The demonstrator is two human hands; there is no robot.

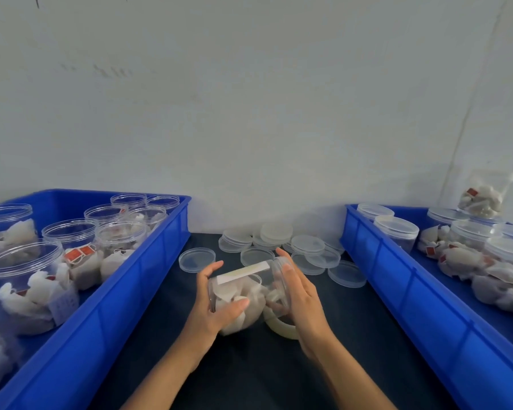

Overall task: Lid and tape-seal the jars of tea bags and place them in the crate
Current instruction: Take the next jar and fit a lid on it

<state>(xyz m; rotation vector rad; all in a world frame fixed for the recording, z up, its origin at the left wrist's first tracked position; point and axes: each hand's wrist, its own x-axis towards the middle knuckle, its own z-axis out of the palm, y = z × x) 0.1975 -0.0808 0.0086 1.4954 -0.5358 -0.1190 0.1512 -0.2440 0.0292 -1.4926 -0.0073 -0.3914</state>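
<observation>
A clear jar of tea bags (249, 294) lies tilted on its side between my hands above the dark table (249, 374). A strip of pale tape (243, 272) runs along its upper side. My left hand (214, 303) grips the jar's bottom end, thumb across the front. My right hand (301, 294) wraps around the lidded end. A roll of tape (282, 328) lies on the table just under my right hand. The blue crate on the right (397, 291) holds lidded jars (396, 232).
The blue crate on the left (107, 315) holds several open jars of tea bags (30, 288). Loose clear lids (279, 244) lie piled at the back of the table. A bag of tea bags (483, 199) sits on the jars at the far right.
</observation>
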